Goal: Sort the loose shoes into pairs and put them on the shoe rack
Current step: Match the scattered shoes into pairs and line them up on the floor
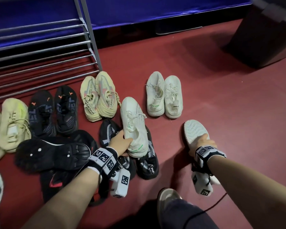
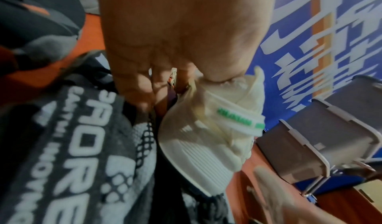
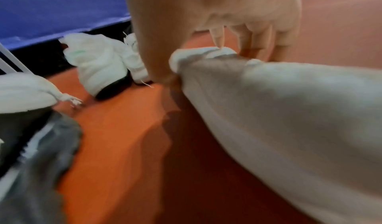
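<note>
Nearest: two bare forearms reaching forward and down, each wrist wrapped in a black band with white square-coded tags.

Left hand [image 1: 120, 142] curled round heel collar of a white knit sneaker [image 1: 134, 124]: soft sock-like upper, white laces, small green tab at heel, ribbed white sole edge. Thumb on one side of collar, fingers on the other; toe pointing away, shoe raised over a black-and-grey knit pair [image 1: 147, 164] with white lettering on heel strips. Left wrist view confirms pinch at collar: fingers [image 2: 142, 87] pressed along inner side, green-printed heel tab below.

Right hand [image 1: 201, 142] gripping a second white sneaker [image 1: 195, 129], turned sole-up: pale ribbed herringbone tread, rounded toe. Right wrist view: thumb and fingers clamped on fabric edge of upper; view blurred, exact finger count on shoe not discernible. Shoe low over floor [image 1: 221, 96], dark red and smooth; contact with floor not determinable.

Left of hands: black sneaker lying sole-up [image 1: 53, 154], moulded tread with white dots; beneath it a black shoe with red swoosh-shaped mark.

Farther out, rows on floor: cream knit sneakers [image 1: 12, 123] at far left; black pair with orange marks [image 1: 53, 111]; beige ribbed-sole pair with pink-grey stripe [image 1: 97, 96], side by side, touching; white knit pair [image 1: 164, 96], apart to the right.

Farthest: shoe rack [image 1: 40, 52], round metal bars in tiers, grey upright post. Blue panel wall behind it. No shoes seen on visible bars.
</note>
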Demonstrator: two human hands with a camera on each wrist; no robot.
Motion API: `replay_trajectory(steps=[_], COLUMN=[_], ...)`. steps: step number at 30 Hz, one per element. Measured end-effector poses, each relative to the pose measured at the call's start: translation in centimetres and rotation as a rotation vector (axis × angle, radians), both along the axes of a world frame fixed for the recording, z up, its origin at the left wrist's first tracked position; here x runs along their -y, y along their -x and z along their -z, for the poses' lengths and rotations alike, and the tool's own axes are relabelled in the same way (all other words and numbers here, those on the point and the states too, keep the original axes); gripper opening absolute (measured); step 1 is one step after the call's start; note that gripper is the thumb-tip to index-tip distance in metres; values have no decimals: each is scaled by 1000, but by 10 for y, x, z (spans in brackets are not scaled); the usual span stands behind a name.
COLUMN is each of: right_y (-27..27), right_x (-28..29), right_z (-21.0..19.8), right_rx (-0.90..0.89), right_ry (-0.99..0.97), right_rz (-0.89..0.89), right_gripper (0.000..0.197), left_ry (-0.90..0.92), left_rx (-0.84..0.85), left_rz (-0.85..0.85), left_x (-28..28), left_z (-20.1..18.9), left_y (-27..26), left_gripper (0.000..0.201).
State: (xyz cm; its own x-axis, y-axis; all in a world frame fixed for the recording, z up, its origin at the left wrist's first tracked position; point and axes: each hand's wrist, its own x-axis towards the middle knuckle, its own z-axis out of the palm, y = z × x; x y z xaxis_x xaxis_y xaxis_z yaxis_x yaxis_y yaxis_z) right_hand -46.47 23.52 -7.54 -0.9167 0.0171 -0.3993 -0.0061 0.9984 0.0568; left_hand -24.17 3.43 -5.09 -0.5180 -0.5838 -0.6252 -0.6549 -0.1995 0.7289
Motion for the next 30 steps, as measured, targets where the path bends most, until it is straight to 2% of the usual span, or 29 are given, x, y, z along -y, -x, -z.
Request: replay_trajectory(steps=[2,4,7,8,9,11,12,15,16,19,21,23,24,26,30], right_y=[0,-3,-14,-17,-22,-38,-46,-68,-75,-87,-93,-100,-102,-108,-103], right_x=[3,18,54,68,81,102,111,128,131,138,145,153,157,164,171], right_z=[-19,-36,-61,-68,-78,-97,-101,-107,-106,-102,-95,-90,-87,-86,-72], right_rx=[63,62,74,134,255,548,645,880,949,1127,1126,1104,1097,1025,473], right_ry=[89,383,1041,1236,1391,1517,1550,1626,1611,1505,1445,1412,1404,1355,1163], right_rz=[32,54,169,215,265,317,324,300,286,222,177,95,49,-64,-300], right_gripper=[89,88,73,61,44,18,18,41,37,29,26,33,34,24,16], left_ry=[153,246,246,233,225,243,265,278,249,-48,-199,-170,-119,-62,-8], left_rx=[70,124,113,88,62,12,-19,-170,-236,-408,-465,-457,-447,-439,-412], left_rz=[82,132,132,113,87,24,-10,-140,-191,-313,-265,-170,-156,-208,-406], left_x=[3,8,12,13,13,14,15,19,20,26,30,29,28,30,50], left_z=[1,1,2,3,2,1,0,-7,-12,-26,-31,-35,-36,-35,-20], left_y=[-4,-7,-8,-8,-8,-8,-8,-11,-14,-23,-30,-34,-35,-40,-61], left_gripper=[49,47,41,36,32,32,34,28,24,29,40,49,48,39,30])
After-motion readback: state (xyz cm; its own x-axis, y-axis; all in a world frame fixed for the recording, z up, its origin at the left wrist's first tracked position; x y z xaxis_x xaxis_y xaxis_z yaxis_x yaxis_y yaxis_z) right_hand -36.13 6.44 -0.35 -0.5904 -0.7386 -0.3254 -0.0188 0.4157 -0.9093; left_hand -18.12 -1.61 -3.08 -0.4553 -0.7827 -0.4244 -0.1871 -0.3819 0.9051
